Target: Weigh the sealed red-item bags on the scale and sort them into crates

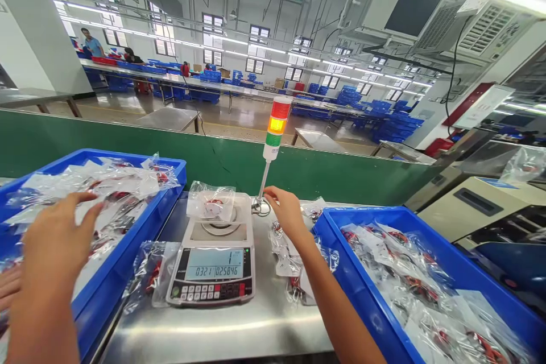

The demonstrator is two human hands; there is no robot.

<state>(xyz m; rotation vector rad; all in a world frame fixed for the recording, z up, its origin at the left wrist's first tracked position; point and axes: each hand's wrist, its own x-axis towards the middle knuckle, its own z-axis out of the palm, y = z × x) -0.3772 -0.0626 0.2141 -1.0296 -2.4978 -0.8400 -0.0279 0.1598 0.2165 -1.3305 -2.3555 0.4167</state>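
The left hand (60, 233) was held over the left blue tray (114, 287), among clear bags (115, 182) with red contents; its thumb and forefinger were spread apart, and nothing was seen gripped between them. The right hand (288, 213) was placed beside the pole of a signal light (277, 125), whose amber section was lit; whether its fingers were parted or closed on anything could not be told, nor whether the pole was touched. Between the hands, a single packet (212, 203) was laid on the pan of a digital scale (219, 256), and a 1 was shown on the upper line of its display. On the metal worktop (239, 333), another packet (151, 273) was set just left of the scale, and several loose packets (292, 264) were heaped between it and the right blue tray (362, 296), which was also filled with packets.
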